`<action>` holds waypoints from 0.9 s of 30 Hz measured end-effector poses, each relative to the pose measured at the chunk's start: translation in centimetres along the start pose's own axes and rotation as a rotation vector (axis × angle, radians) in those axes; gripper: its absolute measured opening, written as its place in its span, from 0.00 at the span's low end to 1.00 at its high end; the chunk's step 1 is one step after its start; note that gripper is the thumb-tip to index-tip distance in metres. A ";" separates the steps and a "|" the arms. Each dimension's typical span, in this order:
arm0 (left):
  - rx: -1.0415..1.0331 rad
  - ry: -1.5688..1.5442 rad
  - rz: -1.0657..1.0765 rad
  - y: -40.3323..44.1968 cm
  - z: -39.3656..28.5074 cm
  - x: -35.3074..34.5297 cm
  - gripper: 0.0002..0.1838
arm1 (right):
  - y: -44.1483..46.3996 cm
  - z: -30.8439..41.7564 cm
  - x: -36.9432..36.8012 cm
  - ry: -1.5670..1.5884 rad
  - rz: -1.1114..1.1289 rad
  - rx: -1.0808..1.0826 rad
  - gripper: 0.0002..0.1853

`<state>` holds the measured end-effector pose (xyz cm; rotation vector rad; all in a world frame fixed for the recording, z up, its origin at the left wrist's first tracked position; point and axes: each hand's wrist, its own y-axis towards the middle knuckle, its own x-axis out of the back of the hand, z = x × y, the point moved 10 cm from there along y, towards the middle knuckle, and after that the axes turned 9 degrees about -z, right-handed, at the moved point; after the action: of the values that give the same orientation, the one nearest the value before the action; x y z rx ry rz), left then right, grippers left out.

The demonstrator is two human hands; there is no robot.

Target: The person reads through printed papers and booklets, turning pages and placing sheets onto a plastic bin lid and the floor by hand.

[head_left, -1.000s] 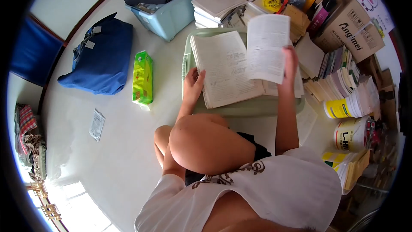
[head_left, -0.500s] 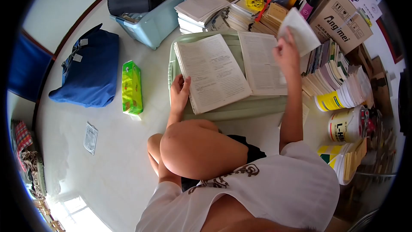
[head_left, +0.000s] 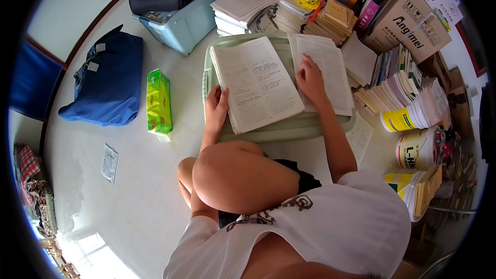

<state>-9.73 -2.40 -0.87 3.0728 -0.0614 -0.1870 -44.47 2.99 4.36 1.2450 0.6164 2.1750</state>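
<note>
Printed pages [head_left: 258, 85], a stack with handwritten notes too small to read, lie toward the left edge of a green bin [head_left: 305, 129] in the head view. The left hand [head_left: 215, 108] touches the stack's left side; the right hand [head_left: 311, 80], fingers curled, rests on a second pile [head_left: 333, 82] at the bin's right edge. Whether either grip is clamped on paper, I cannot tell. Beyond that edge, a carton [head_left: 411, 20] reads "Angimei" and a white tub [head_left: 413, 155] "L-H".

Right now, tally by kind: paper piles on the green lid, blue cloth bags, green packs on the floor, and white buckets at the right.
Paper piles on the green lid: 2
Blue cloth bag: 1
Green pack: 1
White buckets: 3
Total: 7
</note>
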 end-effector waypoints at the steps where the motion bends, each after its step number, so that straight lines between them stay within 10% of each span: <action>1: 0.002 0.000 -0.003 -0.1 -0.2 0.1 0.22 | 0.0 0.2 0.3 0.059 0.003 -0.031 0.07; 4: 0.053 -0.016 -0.011 -0.5 -0.3 0.2 0.21 | 0.1 0.8 1.5 0.306 -0.065 -0.286 0.06; 27: 0.147 -0.126 0.040 -0.9 -1.5 0.0 0.24 | -3.7 20.1 -7.1 0.628 0.095 -0.027 0.31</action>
<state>-9.53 -1.39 0.52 3.1989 -0.1497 -0.3905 -23.03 3.36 6.99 0.5646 0.7744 2.6518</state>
